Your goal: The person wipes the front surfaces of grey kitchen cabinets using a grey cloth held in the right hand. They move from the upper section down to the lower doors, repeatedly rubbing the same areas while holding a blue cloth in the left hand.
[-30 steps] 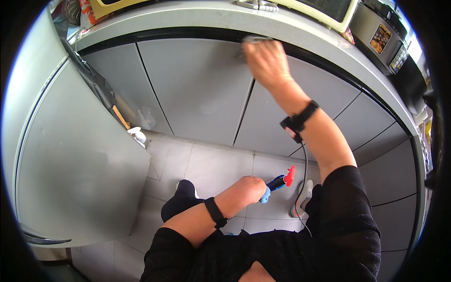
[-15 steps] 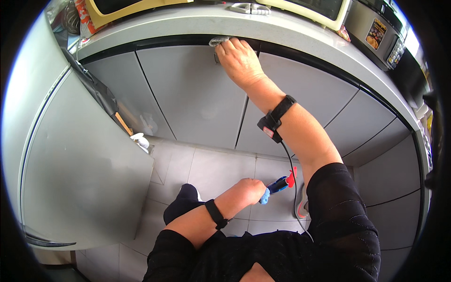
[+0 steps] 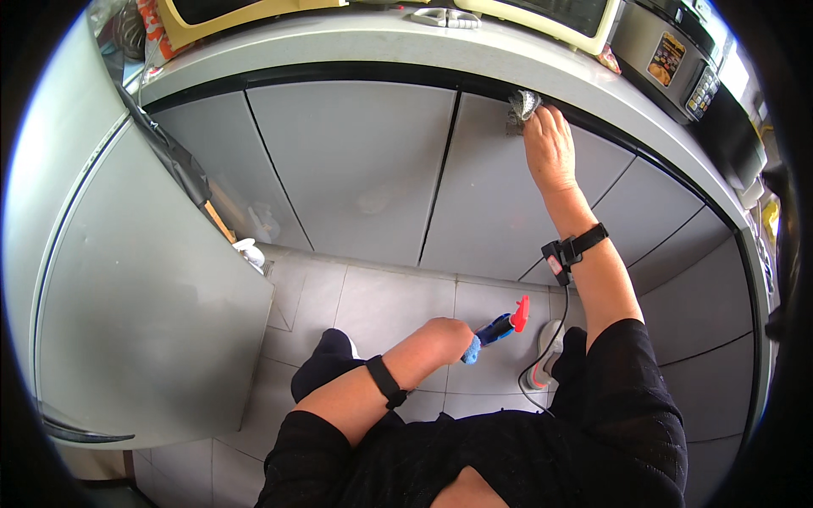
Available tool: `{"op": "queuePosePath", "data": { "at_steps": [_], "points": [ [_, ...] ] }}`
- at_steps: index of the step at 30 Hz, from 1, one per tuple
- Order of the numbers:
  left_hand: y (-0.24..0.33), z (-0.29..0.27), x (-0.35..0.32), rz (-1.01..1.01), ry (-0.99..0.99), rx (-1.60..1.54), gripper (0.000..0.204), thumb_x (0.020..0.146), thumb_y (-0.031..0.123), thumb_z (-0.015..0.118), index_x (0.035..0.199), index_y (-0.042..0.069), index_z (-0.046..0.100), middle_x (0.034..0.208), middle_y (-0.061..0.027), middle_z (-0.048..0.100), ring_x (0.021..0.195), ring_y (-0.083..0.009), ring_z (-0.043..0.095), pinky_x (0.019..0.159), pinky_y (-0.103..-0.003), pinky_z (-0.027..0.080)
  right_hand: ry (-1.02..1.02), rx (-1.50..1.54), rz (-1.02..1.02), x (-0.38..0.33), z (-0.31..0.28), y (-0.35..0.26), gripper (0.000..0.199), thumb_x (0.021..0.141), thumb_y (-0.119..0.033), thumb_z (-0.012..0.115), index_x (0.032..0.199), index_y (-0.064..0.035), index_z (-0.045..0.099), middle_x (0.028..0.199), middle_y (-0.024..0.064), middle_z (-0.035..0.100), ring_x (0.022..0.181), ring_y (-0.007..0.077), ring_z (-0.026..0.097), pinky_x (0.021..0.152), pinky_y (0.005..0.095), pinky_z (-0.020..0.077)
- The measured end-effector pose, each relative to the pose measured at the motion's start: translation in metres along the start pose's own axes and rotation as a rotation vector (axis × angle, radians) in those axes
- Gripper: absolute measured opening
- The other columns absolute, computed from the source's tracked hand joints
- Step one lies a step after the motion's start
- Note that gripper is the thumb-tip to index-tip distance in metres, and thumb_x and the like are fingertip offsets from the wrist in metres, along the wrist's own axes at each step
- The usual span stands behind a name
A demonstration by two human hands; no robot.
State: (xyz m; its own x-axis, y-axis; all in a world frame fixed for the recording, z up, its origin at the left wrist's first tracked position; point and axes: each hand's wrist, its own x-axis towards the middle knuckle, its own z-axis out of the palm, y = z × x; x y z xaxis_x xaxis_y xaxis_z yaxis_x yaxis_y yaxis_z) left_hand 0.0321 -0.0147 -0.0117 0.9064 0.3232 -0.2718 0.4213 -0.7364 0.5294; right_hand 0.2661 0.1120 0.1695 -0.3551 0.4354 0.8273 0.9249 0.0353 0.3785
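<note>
My right hand (image 3: 549, 146) reaches up to the grey cabinet doors (image 3: 360, 161), fingers closed on a grey, mesh-like cleaning cloth (image 3: 523, 105). That cloth rests against the top of a door, just under the black strip below the counter. Lower down, over the floor, my left hand (image 3: 449, 340) is wrapped round what looks like a spray bottle (image 3: 497, 329) with a red head (image 3: 521, 314) and a blue and black body. A fluffy light-blue cloth (image 3: 472, 350) sticks out beside the same hand. Most of the left fingers are hidden behind the hand's back.
Along the top runs the pale counter (image 3: 356, 48), bearing two cream-framed appliances and a silver electric cooker (image 3: 665, 59). A tall grey-green fridge (image 3: 144, 296) stands at left. My right shoe (image 3: 543, 356) is on the tiled floor (image 3: 394, 296); a cable hangs from my right wrist strap.
My right hand, with the grey cloth, has moved rightward along the cabinet top, from the left door to the one beside it. My left hand and the bottle have barely shifted.
</note>
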Motion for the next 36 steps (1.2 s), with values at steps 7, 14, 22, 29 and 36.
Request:
{"op": "queuePosePath", "data": {
  "at_steps": [7, 14, 22, 29, 36],
  "points": [
    [-0.004, -0.001, -0.002, 0.045, 0.04, -0.048, 0.016, 0.068, -0.001, 0.057, 0.076, 0.009, 0.065, 0.079, -0.0136, 0.066, 0.077, -0.0352, 0.064, 0.064, -0.043, 0.051, 0.134, 0.184, -0.008, 0.035, 0.012, -0.037, 0.02, 0.076, -0.006, 0.059, 0.096, -0.0068, 0.063, 0.099, 0.0084, 0.061, 0.095, 0.0265, 0.057, 0.085, 0.0364, 0.0477],
    [0.0, -0.008, 0.004, -0.033, -0.024, -0.021, 0.014, 0.069, 0.0, 0.058, 0.079, 0.006, 0.065, 0.081, -0.0149, 0.066, 0.08, -0.0349, 0.065, 0.067, -0.043, 0.052, 0.0, 0.191, -0.215, 0.07, 0.022, -0.071, 0.023, 0.078, -0.006, 0.057, 0.102, -0.0071, 0.058, 0.1, 0.0053, 0.059, 0.095, 0.0238, 0.057, 0.087, 0.035, 0.0461],
    [0.006, -0.014, -0.003, 0.01, -0.015, -0.008, 0.017, 0.068, -0.003, 0.059, 0.081, 0.006, 0.066, 0.08, -0.0152, 0.066, 0.08, -0.0351, 0.065, 0.067, -0.043, 0.052, -0.502, 0.549, -0.077, 0.014, -0.029, -0.041, 0.019, 0.075, 0.001, 0.058, 0.092, -0.0063, 0.062, 0.089, 0.0084, 0.061, 0.091, 0.0291, 0.058, 0.084, 0.039, 0.0478],
    [0.005, -0.006, 0.0, 0.028, -0.036, -0.049, 0.015, 0.069, -0.001, 0.058, 0.078, 0.008, 0.066, 0.079, -0.0139, 0.066, 0.08, -0.0345, 0.065, 0.066, -0.043, 0.052, -0.02, 0.479, 0.084, 0.023, -0.027, -0.03, 0.024, 0.075, 0.004, 0.055, 0.095, -0.0055, 0.063, 0.091, 0.0096, 0.062, 0.09, 0.03, 0.058, 0.082, 0.0384, 0.048],
    [-0.002, -0.004, -0.002, 0.114, 0.08, -0.138, 0.014, 0.068, 0.002, 0.057, 0.076, 0.009, 0.066, 0.075, -0.0147, 0.065, 0.074, -0.0357, 0.064, 0.065, -0.043, 0.052, 0.065, 0.304, 0.014, 0.005, 0.038, -0.066, 0.019, 0.075, -0.007, 0.06, 0.093, -0.009, 0.063, 0.1, 0.0055, 0.06, 0.086, 0.0239, 0.057, 0.077, 0.0369, 0.0473]
  ]
}}
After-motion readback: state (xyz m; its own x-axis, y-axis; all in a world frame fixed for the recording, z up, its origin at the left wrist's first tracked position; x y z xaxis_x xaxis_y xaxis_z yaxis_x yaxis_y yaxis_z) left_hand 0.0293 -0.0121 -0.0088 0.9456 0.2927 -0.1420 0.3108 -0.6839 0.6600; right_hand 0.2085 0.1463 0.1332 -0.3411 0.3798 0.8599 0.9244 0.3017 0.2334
